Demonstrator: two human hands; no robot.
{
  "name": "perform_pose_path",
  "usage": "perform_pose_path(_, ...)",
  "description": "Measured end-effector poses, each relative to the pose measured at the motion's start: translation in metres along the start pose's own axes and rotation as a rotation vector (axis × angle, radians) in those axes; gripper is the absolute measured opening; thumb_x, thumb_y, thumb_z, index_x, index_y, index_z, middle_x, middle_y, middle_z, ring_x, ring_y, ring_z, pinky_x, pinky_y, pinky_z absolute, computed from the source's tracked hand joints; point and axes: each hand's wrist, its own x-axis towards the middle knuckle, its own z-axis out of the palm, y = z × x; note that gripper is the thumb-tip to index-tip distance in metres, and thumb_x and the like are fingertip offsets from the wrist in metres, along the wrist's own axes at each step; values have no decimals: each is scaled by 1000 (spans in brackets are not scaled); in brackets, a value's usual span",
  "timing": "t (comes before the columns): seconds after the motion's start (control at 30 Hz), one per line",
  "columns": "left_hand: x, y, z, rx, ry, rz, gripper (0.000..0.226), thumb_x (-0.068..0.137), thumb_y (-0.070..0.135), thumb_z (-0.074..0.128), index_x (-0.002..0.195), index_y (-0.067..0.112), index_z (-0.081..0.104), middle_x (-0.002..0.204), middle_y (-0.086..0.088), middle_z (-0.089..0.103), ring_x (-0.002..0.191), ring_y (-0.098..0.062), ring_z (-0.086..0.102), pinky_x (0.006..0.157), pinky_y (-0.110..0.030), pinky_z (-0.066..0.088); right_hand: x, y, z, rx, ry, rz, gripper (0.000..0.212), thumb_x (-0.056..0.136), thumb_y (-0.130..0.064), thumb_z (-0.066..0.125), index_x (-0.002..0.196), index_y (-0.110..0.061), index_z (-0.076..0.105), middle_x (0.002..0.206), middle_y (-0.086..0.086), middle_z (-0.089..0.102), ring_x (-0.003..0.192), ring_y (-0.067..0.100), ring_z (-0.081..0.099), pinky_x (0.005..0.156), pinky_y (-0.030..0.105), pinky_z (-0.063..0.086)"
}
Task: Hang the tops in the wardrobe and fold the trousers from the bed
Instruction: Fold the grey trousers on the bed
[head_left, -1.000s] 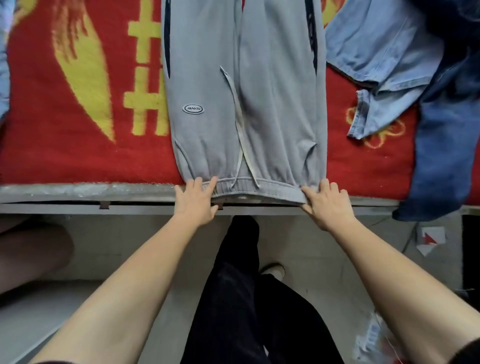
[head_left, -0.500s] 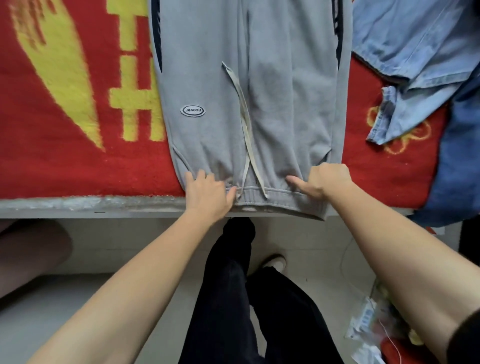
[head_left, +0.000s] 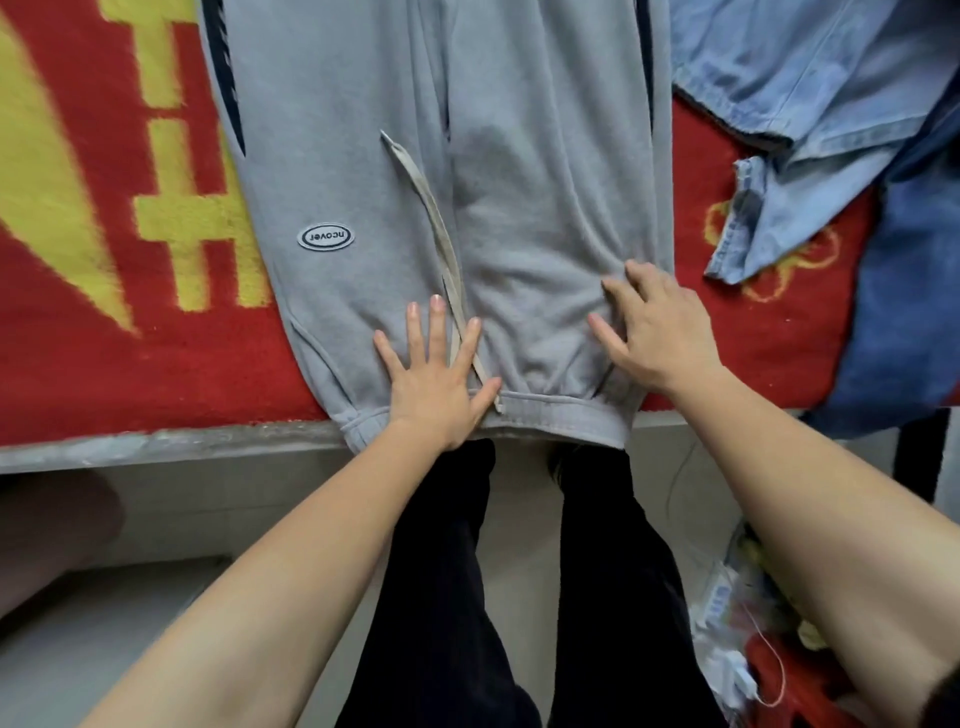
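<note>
Blanket (head_left: 104, 338), red and yellow, on bed: left of the left-hand fingers (head_left: 438, 327)
Grey trousers (head_left: 545, 182), flat on blanket, waistband at bed edge: under both palms, legs running on past the fingers
Oval patch (head_left: 326, 237): beyond and left of left-hand fingers
Left hand (head_left: 439, 382): fingers straight, spread wide, pressing cloth; drawstring (head_left: 421, 192) passes between them
Right hand (head_left: 662, 338): fingers (head_left: 621, 296) spread, pressing near the trousers' right edge
Pale denim shirt (head_left: 810, 104), dark blue garment (head_left: 914, 312): right of right-hand fingers

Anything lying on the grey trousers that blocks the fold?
Nothing visible does. The left hand and right hand rest on the grey trousers; only their drawstring lies on top. The denim shirt lies beside.
</note>
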Motion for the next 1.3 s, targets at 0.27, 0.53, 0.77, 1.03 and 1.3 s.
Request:
perform_pose_path(0.27,7,68,-28,-339,432,143,23,84,26,63,99,9,63,107,-16,59,101,-37,54,81,-46,46,65,40,-28,481,257,441,42,95,-35,53,131,-13,55,120,12,59,112,25,55,97,32,38)
perform_pose_path(0.53,26,179,-33,-409,111,-6,51,80,64,61,97,17,60,96,-3,66,94,-25,60,69,-36,45,98,63,-41,560,104,402,30,93,-31,55,117,-22,71,117,-1,71,110,17,63,94,24,42)
perform_pose_path(0.77,14,175,-32,-853,6,-297,19,74,21,66,93,19,65,88,-3,71,88,-27,64,76,-33,50,109,51,-60,949,-89,445,32,83,-15,49,104,-5,71,107,15,73,93,26,67,86,51,53)
perform_pose_path(1.03,-21,70,-67,-1286,179,-433,26,63,25,52,79,7,62,69,-6,63,63,-12,53,58,-28,44,134,-69,-100,1095,-10,169,30,96,-3,43,114,1,66,113,17,70,108,25,65,101,49,48)
perform_pose_path(1.3,-72,-67,-43,-1369,305,-631,3,73,7,59,73,9,59,62,5,57,54,-4,46,53,-24,37,142,-241,-96,926,-4,-18,29,97,-9,42,113,-9,66,101,2,69,98,22,61,89,33,47)
